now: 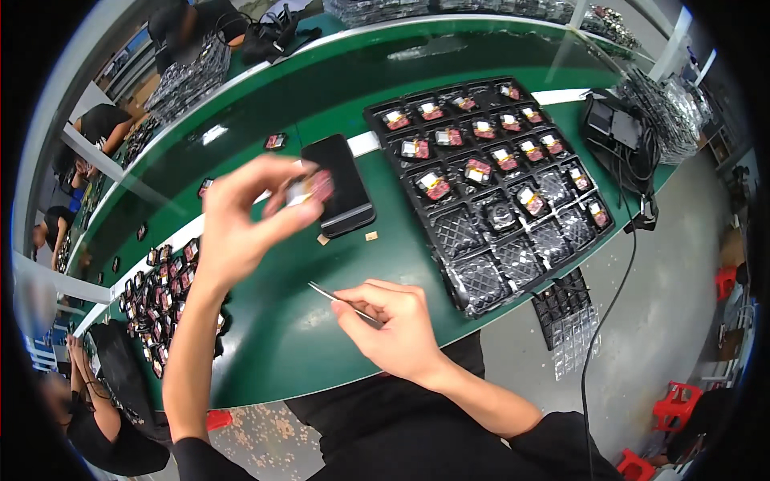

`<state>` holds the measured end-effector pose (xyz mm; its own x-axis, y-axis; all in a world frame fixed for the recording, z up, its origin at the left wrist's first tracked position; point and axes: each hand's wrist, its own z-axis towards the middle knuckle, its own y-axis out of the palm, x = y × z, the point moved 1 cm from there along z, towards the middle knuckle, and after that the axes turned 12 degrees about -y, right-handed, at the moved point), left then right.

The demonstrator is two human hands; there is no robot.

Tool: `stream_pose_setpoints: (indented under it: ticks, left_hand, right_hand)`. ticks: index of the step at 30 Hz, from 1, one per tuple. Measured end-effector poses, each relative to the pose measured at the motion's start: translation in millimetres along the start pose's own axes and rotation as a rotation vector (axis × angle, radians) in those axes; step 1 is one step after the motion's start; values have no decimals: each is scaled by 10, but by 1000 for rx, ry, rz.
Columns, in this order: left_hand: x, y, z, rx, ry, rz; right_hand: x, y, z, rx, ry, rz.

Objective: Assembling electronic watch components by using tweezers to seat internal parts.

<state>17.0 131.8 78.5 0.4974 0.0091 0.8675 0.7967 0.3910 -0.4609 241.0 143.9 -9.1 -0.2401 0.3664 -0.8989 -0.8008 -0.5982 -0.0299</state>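
Observation:
My left hand [241, 220] is raised over the green table [281, 353]. Its thumb and fingers pinch a small electronic part [309, 189] with a red and silver face, slightly blurred. Beneath and beyond that part lies a black, phone-like flat slab [341, 172]. My right hand [393, 325] grips metal tweezers [346, 305] near the table's middle, tips pointing away to the left. Two small tan pieces, one of them a tan chip [370, 236], rest by the slab's near end. To the right, a black compartment tray [449, 276] holds several similar parts; its nearer pockets mostly hold none.
A heap of similar parts [164, 301] lies at the left, with a few strays, such as a loose part [275, 142], farther back. Cables and a black device [613, 128] sit beyond the tray. Other people work at the left. Red stools [678, 406] stand at the right.

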Motion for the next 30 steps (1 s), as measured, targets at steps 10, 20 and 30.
stream_pose_setpoints:
  ticks: [10, 20, 30]
  left_hand:
    - [358, 1586, 2389, -253, 449, 564]
    - [-68, 716, 2476, -136, 427, 639]
    - [-1299, -614, 1420, -71, 104, 697]
  right_hand:
    - [14, 104, -17, -59, -30, -77]
    - [-47, -2, -7, -51, -15, -67]
    - [61, 87, 1, -116, -17, 17]
